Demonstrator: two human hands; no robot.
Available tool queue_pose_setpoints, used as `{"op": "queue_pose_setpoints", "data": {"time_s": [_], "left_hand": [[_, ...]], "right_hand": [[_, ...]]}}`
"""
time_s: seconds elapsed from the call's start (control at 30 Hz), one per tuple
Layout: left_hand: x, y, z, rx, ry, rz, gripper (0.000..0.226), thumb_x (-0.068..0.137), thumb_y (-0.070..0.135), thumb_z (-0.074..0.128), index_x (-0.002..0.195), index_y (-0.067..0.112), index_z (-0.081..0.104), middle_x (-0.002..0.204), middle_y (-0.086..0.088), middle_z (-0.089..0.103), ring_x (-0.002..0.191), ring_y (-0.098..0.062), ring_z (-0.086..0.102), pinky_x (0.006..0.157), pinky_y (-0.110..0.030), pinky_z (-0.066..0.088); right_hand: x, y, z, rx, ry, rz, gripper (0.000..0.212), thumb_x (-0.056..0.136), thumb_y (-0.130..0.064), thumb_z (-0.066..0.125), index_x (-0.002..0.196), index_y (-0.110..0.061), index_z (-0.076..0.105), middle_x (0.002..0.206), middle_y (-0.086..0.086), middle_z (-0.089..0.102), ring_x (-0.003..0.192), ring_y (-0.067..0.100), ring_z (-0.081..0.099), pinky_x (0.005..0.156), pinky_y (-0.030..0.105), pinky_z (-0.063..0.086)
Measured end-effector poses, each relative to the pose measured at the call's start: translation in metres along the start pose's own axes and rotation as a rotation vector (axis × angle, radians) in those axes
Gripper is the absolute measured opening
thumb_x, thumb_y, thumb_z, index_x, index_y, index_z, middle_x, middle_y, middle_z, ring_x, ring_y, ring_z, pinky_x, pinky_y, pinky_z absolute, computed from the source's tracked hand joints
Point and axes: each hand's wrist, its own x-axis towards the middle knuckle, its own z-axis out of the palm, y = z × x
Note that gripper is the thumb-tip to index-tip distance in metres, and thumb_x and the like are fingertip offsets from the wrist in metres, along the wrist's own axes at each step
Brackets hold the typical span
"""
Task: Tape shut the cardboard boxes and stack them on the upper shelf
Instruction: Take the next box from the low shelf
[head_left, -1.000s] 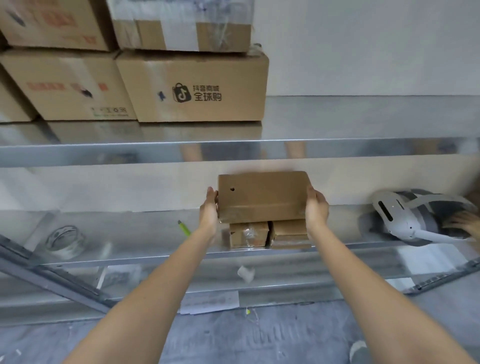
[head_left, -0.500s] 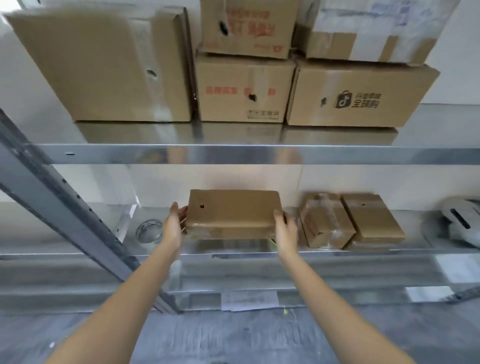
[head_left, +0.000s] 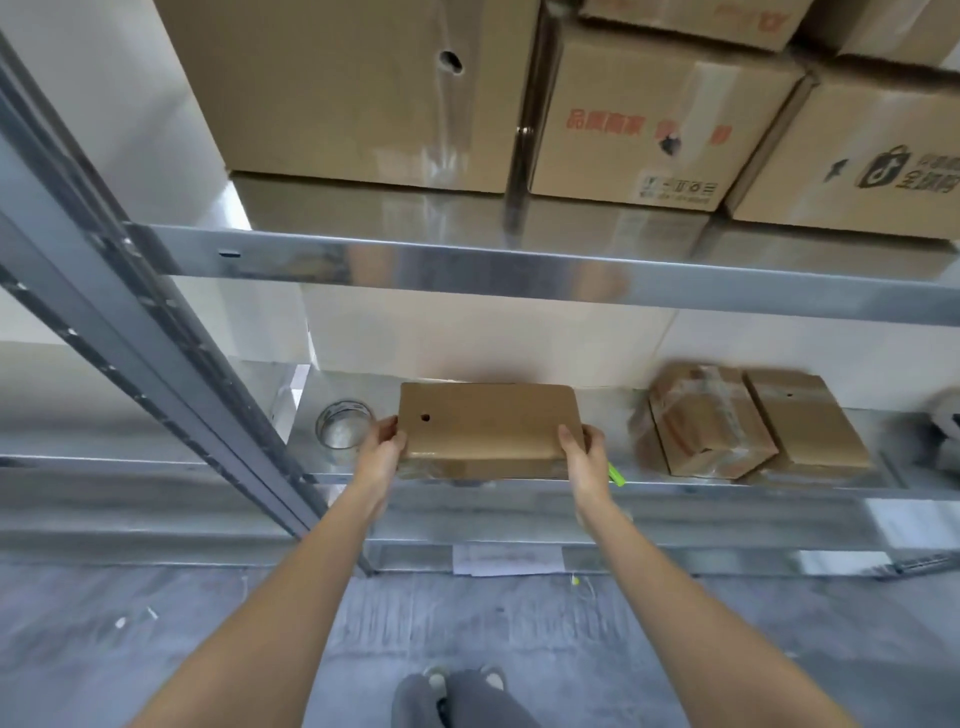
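Flat cardboard box (head_left: 488, 423) sits at the front edge of the lower shelf (head_left: 675, 491), towards its left end, beside the slanted upright (head_left: 156, 332); whether its underside rests on the shelf or is just clear of it I cannot tell. Box is wide and shallow, plain brown, with one small round hole near its left end. Judged stiff enough to carry by the ends without sagging, and probably light, since two hands hold it with arms well extended; the smooth card could slip under a light squeeze. Best hold looks to be the two short ends, thumbs on top and fingers beneath, which is how it is taken. Left hand (head_left: 382, 454) is curled round the left end, thumb on the top face near the hole. Right hand (head_left: 584, 457) grips the right end likewise, thumb over the top edge. Both hands closed on the box, neither spread wide. A tape roll (head_left: 344, 428) lies just left of the left hand; two small wrapped boxes (head_left: 753, 426) stand well apart to the right. Upper shelf (head_left: 519, 267) already carries large cartons (head_left: 649, 109); free room there is not visible.
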Motion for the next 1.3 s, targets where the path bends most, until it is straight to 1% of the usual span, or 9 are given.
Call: {"op": "queue_pose_setpoints", "data": {"time_s": [0.23, 0.33, 0.43, 0.53, 0.63, 0.87, 1.07, 1.17, 1.3], "left_hand": [[0.012, 0.004, 0.007, 0.061, 0.0, 0.046, 0.035, 0.104, 0.014, 0.043, 0.139, 0.012, 0.046, 0.134, -0.007, 0.056, 0.118, -0.025, 0.053, 0.093, -0.037, 0.043], [0.007, 0.005, 0.004, 0.217, 0.226, 0.29, 0.028, 0.101, 0.011, 0.046, 0.124, 0.004, 0.06, 0.124, -0.012, 0.063, 0.117, -0.03, 0.057, 0.104, -0.039, 0.044], [0.02, 0.0, -0.027, 0.713, 0.331, 0.509, 0.029, 0.093, 0.0, 0.05, 0.119, -0.002, 0.062, 0.126, -0.02, 0.06, 0.121, -0.036, 0.052, 0.108, -0.041, 0.037], [0.034, -0.009, -0.054, 1.199, 0.156, 0.264, 0.043, 0.094, 0.011, 0.05, 0.135, 0.0, 0.045, 0.142, -0.022, 0.044, 0.131, -0.04, 0.037, 0.108, -0.044, 0.033], [0.038, -0.012, -0.056, 1.316, 0.143, 0.236, 0.028, 0.096, 0.012, 0.045, 0.12, 0.002, 0.056, 0.13, -0.021, 0.051, 0.119, -0.038, 0.047, 0.099, -0.04, 0.039], [0.031, -0.012, -0.054, 0.817, 0.229, 0.371, 0.028, 0.1, 0.004, 0.039, 0.123, 0.004, 0.054, 0.113, -0.024, 0.062, 0.105, -0.039, 0.054, 0.084, -0.042, 0.048], [0.009, -0.012, -0.054, 0.564, 0.113, 0.61, 0.015, 0.102, 0.011, 0.046, 0.116, 0.007, 0.051, 0.107, -0.011, 0.068, 0.1, -0.023, 0.063, 0.071, -0.007, 0.041], [0.003, -0.013, -0.049, 0.56, 0.065, 0.606, 0.015, 0.103, 0.016, 0.045, 0.115, 0.007, 0.05, 0.105, -0.012, 0.067, 0.095, -0.024, 0.063, 0.069, -0.025, 0.042], [0.0, -0.015, -0.047, 0.563, 0.014, 0.588, 0.018, 0.104, 0.021, 0.043, 0.119, 0.011, 0.048, 0.111, -0.013, 0.064, 0.099, -0.022, 0.062, 0.071, -0.023, 0.042]], "right_hand": [[0.015, 0.005, 0.005, -0.044, 0.035, -0.004, 0.027, 0.096, -0.019, 0.059, 0.119, -0.012, 0.047, 0.117, 0.01, 0.06, 0.105, 0.024, 0.055, 0.088, 0.027, 0.041], [0.016, 0.003, 0.005, -0.054, 0.051, 0.011, 0.033, 0.095, -0.019, 0.061, 0.123, -0.008, 0.047, 0.114, 0.006, 0.057, 0.11, 0.027, 0.056, 0.086, 0.024, 0.038], [0.016, -0.004, 0.003, -0.197, 0.11, -0.06, 0.047, 0.093, -0.024, 0.063, 0.131, -0.006, 0.044, 0.13, 0.008, 0.051, 0.118, 0.023, 0.049, 0.091, 0.02, 0.031], [0.01, -0.013, 0.005, -0.345, 0.167, -0.306, 0.045, 0.093, -0.019, 0.062, 0.132, -0.002, 0.046, 0.133, 0.013, 0.05, 0.124, 0.025, 0.046, 0.095, 0.017, 0.029], [-0.005, -0.021, 0.02, -0.502, 0.136, -0.591, 0.036, 0.09, -0.009, 0.06, 0.124, 0.0, 0.052, 0.124, 0.015, 0.054, 0.116, 0.029, 0.049, 0.097, 0.024, 0.033], [-0.04, -0.042, 0.093, -0.559, -0.394, -0.63, 0.025, 0.093, -0.012, 0.06, 0.117, -0.007, 0.059, 0.104, 0.01, 0.062, 0.084, 0.021, 0.059, 0.076, 0.028, 0.044], [-0.046, -0.077, 0.157, -0.425, -0.699, -0.222, 0.058, 0.094, -0.013, 0.061, 0.146, -0.005, 0.037, 0.142, 0.012, 0.047, 0.122, 0.028, 0.052, 0.104, 0.034, 0.042], [-0.035, -0.085, 0.166, -0.434, -0.766, -0.08, 0.058, 0.096, -0.017, 0.058, 0.149, -0.01, 0.035, 0.144, 0.007, 0.046, 0.129, 0.023, 0.047, 0.109, 0.038, 0.04], [-0.018, -0.093, 0.167, -0.432, -0.797, -0.082, 0.032, 0.094, -0.003, 0.056, 0.125, -0.007, 0.062, 0.122, 0.011, 0.063, 0.108, 0.017, 0.057, 0.081, 0.022, 0.049]]}}
